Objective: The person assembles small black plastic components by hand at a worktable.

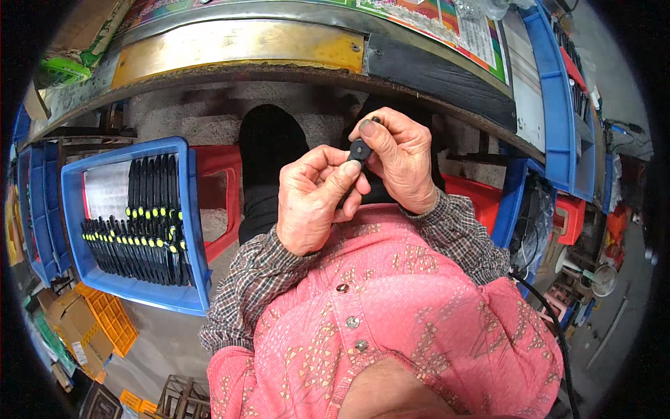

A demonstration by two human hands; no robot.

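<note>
Above my lap, both hands hold one small black part with a round disc (360,150) that has a light dot at its centre. My left hand (310,199) pinches its lower end between thumb and fingers. On the upper side, my right hand (399,159) grips it by the disc, thumb bent over a dark narrow end. The fingers cover most of the part, so its full shape is hidden. To my left is a blue bin (132,302) with several slim black pieces (139,244) in rows, each bearing a yellow-green dot.
A worn workbench edge (237,45) runs across in front of me. Blue bins (558,105) with dark items stand at the right. Red stools (218,192) flank my legs. A cardboard box (80,332) and an orange crate (110,318) sit lower left; a black cable (551,321) hangs at right.
</note>
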